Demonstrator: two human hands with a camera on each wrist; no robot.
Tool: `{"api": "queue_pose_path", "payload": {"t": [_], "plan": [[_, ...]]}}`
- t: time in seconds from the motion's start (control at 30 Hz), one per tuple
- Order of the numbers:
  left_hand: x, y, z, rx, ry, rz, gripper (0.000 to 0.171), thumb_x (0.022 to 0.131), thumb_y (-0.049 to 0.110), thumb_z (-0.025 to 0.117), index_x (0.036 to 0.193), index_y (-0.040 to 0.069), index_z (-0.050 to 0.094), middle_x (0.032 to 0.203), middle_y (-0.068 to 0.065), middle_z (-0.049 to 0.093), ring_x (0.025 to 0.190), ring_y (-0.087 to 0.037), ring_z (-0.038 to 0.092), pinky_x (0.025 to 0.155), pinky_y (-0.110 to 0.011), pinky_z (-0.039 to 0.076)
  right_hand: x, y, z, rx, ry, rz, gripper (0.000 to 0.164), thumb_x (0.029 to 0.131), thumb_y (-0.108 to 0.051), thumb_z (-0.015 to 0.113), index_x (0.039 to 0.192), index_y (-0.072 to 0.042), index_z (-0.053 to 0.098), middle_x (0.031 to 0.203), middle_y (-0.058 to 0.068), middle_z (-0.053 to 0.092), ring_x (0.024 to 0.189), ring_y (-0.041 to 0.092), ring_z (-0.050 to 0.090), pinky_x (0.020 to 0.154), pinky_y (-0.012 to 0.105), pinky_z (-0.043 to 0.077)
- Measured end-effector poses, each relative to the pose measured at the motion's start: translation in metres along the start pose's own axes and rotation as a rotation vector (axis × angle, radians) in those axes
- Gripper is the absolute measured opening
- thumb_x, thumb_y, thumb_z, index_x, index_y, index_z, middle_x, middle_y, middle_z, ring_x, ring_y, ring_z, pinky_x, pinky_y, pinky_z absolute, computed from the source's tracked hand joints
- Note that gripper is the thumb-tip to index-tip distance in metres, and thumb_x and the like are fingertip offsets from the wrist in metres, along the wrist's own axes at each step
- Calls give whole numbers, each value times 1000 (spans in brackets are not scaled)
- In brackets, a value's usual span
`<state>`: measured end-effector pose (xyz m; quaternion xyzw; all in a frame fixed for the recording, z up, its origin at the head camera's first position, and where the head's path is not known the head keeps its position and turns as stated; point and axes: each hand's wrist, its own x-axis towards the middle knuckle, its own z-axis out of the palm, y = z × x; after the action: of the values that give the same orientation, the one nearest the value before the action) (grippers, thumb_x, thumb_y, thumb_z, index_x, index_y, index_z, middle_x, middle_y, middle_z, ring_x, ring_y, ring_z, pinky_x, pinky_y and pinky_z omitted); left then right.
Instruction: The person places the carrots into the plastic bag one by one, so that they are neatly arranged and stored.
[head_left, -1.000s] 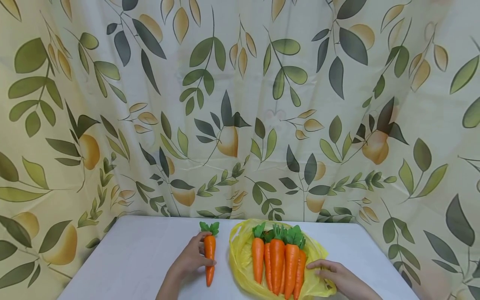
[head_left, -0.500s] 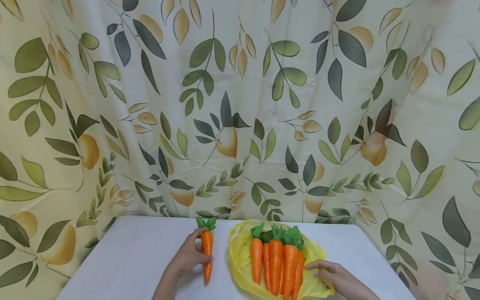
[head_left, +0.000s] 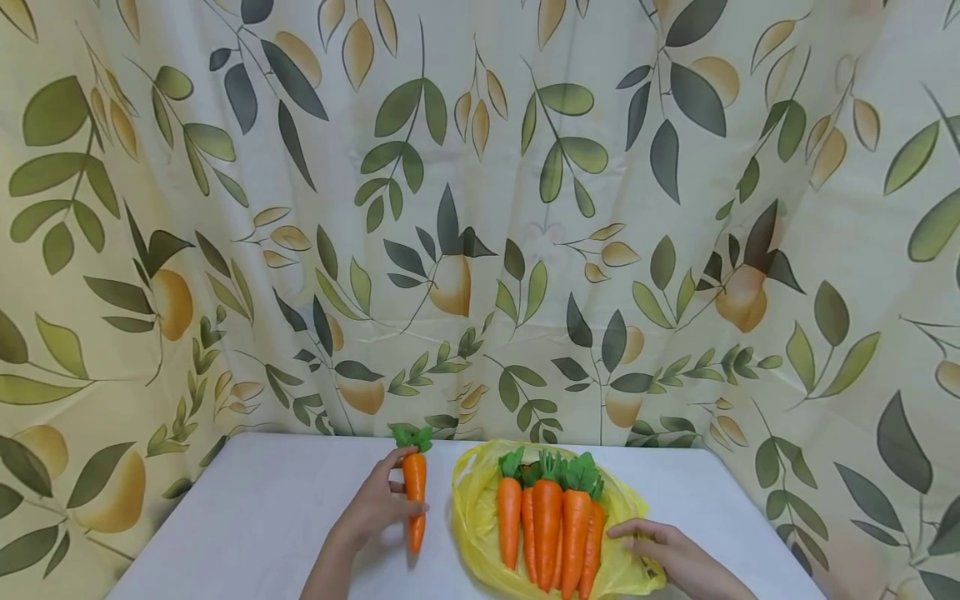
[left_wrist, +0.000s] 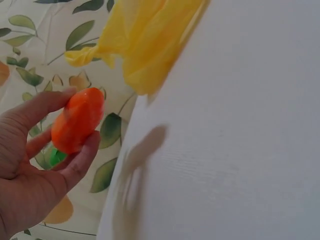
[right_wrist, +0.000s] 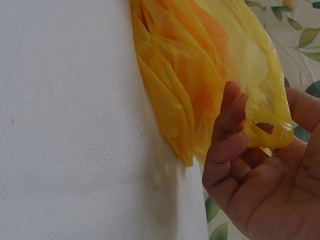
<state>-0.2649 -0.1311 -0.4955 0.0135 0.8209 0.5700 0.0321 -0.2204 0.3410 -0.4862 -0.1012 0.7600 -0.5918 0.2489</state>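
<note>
In the head view, my left hand (head_left: pixel 375 502) pinches an orange carrot (head_left: pixel 415 482) with a green leafy top, left of the yellow plastic bag (head_left: pixel 474 533). The left wrist view has the carrot (left_wrist: pixel 80 117) end-on between thumb and fingers, its shadow falling on the white surface. Several more carrots (head_left: pixel 548 512) lie side by side on the spread bag, leaves pointing away from me. At the bag's right edge, my right hand (head_left: pixel 667 550) holds the plastic, its fingers bent around a loose flap in the right wrist view.
A white-covered table (head_left: pixel 300 475) carries the bag, its far edge just beyond the carrot tops. Behind it hangs a curtain (head_left: pixel 480 250) printed with leaves and fruit, which also closes in both sides.
The left hand first shifts the carrot slightly left, then moves it a little up and away, its tip now higher in view. The right hand stays at the bag's edge.
</note>
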Motion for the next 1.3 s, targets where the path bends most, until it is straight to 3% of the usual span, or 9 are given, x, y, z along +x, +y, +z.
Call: {"api": "queue_pose_path", "payload": {"t": [0.33,0.8,1.03,1.3], "plan": [[-2,20,-7,-46,-36,69,94,71,5,95,152,22,49,150,-16,42,108,-29,58,78,-41,58,1,0,0,-42,17,-3,32,107,-13,51,131,5,62,128,14,57,98,26,59,81,35,54],[-4,48,-3,-79,-52,137,92,73,6,94,152,23,49,149,-13,42,109,-32,57,78,-40,59,-1,0,-1,-46,11,-24,33,107,-13,52,132,6,61,131,15,55,102,25,56,83,35,52],[-4,60,5,-98,-82,164,92,74,3,93,152,21,49,149,-15,40,109,-33,57,78,-39,60,1,0,-1,-31,54,18,32,107,-15,52,132,3,62,136,18,53,104,25,58,85,40,52],[-5,73,19,-113,-129,193,90,76,4,91,152,22,49,149,-13,42,108,-31,58,78,-39,60,0,1,-1,-5,43,17,32,108,-15,52,132,4,62,130,13,57,99,25,60,83,39,53]]}}
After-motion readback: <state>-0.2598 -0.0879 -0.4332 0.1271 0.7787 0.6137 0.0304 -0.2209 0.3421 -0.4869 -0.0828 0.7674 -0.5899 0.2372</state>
